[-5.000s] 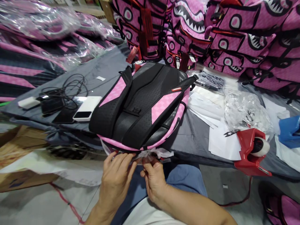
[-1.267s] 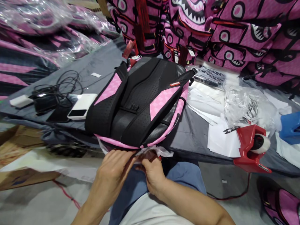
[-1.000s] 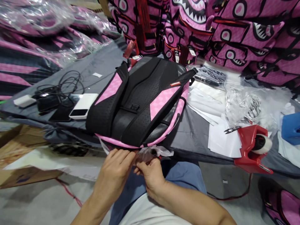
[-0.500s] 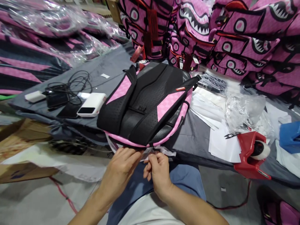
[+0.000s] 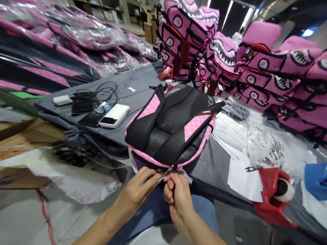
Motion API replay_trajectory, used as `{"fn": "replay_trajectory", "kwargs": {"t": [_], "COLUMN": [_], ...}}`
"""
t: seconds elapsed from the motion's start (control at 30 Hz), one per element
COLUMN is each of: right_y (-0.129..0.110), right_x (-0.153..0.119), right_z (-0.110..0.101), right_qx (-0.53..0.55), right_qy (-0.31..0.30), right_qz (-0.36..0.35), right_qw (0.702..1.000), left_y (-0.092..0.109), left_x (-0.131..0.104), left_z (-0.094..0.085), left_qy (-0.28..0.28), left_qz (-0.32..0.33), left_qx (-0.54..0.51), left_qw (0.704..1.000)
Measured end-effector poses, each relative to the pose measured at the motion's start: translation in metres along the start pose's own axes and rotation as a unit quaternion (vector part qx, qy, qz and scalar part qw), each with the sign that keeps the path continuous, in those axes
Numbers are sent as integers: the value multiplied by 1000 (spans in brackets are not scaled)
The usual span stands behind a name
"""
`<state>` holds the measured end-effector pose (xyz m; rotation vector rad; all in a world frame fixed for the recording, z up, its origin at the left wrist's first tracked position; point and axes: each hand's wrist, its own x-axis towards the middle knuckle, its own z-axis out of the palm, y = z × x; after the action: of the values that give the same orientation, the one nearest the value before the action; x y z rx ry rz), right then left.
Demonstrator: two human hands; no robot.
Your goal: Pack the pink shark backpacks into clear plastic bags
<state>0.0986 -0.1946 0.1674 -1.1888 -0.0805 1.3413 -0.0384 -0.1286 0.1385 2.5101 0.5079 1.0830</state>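
Note:
A black and pink backpack (image 5: 171,126) lies on the grey-covered table with its straps facing up. Below its near edge, thin clear plastic (image 5: 187,177) shows beside my fingers. My left hand (image 5: 140,187) is at that edge, its fingers closed and pressed together, the fingertips partly under the bag. Just to its right, my right hand (image 5: 177,190) is closed in a pinch at the plastic. What exactly lies between the fingertips of either hand is too small to make out.
A white power bank (image 5: 114,116), phone and cables lie left on the table (image 5: 214,163). Papers (image 5: 242,175), plastic bags and a red tape dispenser (image 5: 272,197) are at the right. Pink bags (image 5: 263,64) are piled behind; a cardboard box (image 5: 30,139) stands lower left.
The view has tilted up and shifted, showing more of the room behind. Both hands remain at the backpack's near edge, with my right fingers curled more tightly.

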Motion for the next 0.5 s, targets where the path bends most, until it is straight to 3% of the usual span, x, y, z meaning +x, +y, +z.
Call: {"fn": "replay_trajectory", "kwargs": {"t": [0.2,0.37,0.43,0.5], "right_y": [5,23,30,36], "right_x": [8,10,8,5], "right_z": [-2,-26,-44,-62], "right_qx": [18,-99,-187,-309], "right_qy": [-15,-75,-71,-68], "right_qz": [-23,-157,-248,-382], "right_qw": [999,980,948,869], "left_y": [-6,-5,-3,0], "left_x": [-6,-1,3,5], "left_z": [7,11,13,14], "left_qy": [56,90,93,93], "left_qz": [30,42,27,5], "left_qx": [-1,41,45,45], "left_qw": [998,994,994,995]}}
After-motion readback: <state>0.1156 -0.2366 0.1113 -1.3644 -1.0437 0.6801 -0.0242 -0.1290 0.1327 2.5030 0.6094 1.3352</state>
